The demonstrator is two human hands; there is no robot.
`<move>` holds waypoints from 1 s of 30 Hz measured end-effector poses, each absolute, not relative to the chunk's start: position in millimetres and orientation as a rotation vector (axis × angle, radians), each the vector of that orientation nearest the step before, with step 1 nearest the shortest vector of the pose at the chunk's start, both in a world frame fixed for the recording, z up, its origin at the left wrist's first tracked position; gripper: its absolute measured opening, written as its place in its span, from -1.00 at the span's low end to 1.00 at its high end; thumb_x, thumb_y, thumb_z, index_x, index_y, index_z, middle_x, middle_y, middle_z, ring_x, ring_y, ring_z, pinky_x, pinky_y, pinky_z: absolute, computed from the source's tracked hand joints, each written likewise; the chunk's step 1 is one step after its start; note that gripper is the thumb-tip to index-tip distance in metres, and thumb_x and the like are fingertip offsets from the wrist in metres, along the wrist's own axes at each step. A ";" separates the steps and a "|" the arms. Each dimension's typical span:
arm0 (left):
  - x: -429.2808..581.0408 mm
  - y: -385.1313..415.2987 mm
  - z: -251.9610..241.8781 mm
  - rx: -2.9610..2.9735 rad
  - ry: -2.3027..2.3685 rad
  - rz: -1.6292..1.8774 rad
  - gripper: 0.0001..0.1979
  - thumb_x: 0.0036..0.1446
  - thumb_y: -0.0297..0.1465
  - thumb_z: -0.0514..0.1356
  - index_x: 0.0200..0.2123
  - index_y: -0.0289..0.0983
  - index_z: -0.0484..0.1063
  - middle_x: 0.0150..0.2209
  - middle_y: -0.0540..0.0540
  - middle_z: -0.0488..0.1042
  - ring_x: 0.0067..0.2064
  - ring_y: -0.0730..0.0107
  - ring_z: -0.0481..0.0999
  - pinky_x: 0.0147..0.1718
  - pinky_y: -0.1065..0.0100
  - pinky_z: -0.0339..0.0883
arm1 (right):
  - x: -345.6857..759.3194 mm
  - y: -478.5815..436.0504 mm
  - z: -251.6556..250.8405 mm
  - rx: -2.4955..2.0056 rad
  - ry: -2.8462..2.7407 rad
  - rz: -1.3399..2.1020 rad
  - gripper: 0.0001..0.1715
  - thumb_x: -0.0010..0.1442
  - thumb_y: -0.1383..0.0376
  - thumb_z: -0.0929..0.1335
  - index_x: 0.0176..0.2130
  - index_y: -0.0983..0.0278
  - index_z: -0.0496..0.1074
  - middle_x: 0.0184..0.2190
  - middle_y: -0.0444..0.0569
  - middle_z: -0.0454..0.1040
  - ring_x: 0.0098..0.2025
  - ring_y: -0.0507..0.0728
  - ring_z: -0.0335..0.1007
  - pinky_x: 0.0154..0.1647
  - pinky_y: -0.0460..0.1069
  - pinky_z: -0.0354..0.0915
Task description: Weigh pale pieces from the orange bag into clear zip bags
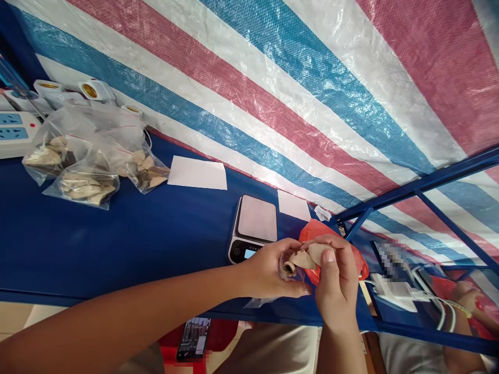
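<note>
My left hand [268, 270] is closed round a small clear plastic bag [288, 270], holding it at the front edge of the blue table [128, 239]. My right hand [337, 283] pinches beige dried pieces [307, 257] at the bag's mouth. Both hands meet just in front of a small digital scale [255, 226]. A red plastic bag [323, 234] lies right behind my hands.
Several clear bags of beige dried pieces [93, 161] lie at the left. Behind them are a power strip [15, 132] and white lamp sockets [91, 91]. Two white paper slips [197, 173] lie near the striped tarp wall [312, 78]. A phone [194, 337] rests on my lap.
</note>
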State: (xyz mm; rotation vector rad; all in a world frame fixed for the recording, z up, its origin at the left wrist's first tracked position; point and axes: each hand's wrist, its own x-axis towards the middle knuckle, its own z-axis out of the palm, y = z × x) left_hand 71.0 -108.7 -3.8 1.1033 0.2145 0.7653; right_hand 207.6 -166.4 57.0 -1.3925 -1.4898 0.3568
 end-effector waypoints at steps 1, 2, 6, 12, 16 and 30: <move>70.9 -108.6 -3.7 1.107 0.225 0.756 -0.39 -0.10 -0.35 0.50 0.03 -0.25 0.39 -0.26 0.00 0.44 -0.27 0.44 0.44 -0.24 0.36 0.32 | 209.0 -169.0 58.2 -1.431 -1.545 0.353 -0.76 0.48 0.10 0.27 -0.04 0.17 0.42 -0.16 -0.01 0.49 -0.15 0.15 0.48 -0.12 0.06 0.40; 70.6 -108.6 -3.2 1.118 0.237 0.748 -0.39 -0.09 -0.35 0.50 0.04 -0.25 0.39 -0.27 0.01 0.43 -0.28 0.44 0.43 -0.25 0.36 0.32 | 210.1 -171.6 59.6 -1.473 -1.598 0.368 -0.76 0.48 0.10 0.27 -0.03 0.16 0.42 -0.16 -0.02 0.50 -0.13 0.15 0.47 -0.12 0.05 0.38; 68.1 -107.5 -0.4 1.207 0.302 0.720 -0.41 -0.09 -0.37 0.47 0.02 -0.25 0.39 -0.25 -0.01 0.44 -0.26 0.41 0.42 -0.25 0.33 0.32 | 210.9 -179.9 66.8 -1.630 -1.774 0.499 -0.78 0.49 0.10 0.26 -0.02 0.13 0.41 -0.20 -0.08 0.49 -0.17 0.11 0.44 -0.16 -0.01 0.33; 67.2 -105.3 -3.2 1.236 0.238 0.704 -0.39 -0.08 -0.41 0.46 0.05 -0.22 0.36 -0.18 -0.02 0.44 -0.21 0.40 0.43 -0.23 0.35 0.34 | 206.4 -182.6 83.8 -1.699 -1.961 0.661 -0.77 0.50 0.10 0.25 -0.10 0.13 0.42 -0.15 -0.09 0.49 -0.15 0.08 0.42 -0.16 -0.04 0.29; 65.5 -104.7 -1.8 1.238 0.167 0.660 -0.40 -0.04 -0.41 0.45 0.08 -0.21 0.34 -0.22 0.01 0.41 -0.24 0.44 0.41 -0.23 0.34 0.33 | 209.8 -182.3 93.2 -1.695 -1.972 0.799 -0.74 0.50 0.09 0.25 -0.13 0.15 0.44 -0.20 -0.09 0.50 -0.16 0.10 0.43 -0.15 -0.03 0.31; 67.3 -88.5 -7.2 0.532 -0.007 0.436 -0.42 0.10 -0.18 0.33 0.16 -0.20 0.30 -0.20 -0.08 0.50 -0.25 0.31 0.53 -0.17 0.21 0.37 | 223.8 -178.6 81.4 -1.550 -1.313 0.733 -0.76 0.37 0.07 0.38 -0.20 0.18 0.37 -0.61 -0.23 0.34 -0.62 0.00 0.21 -0.61 -0.12 0.16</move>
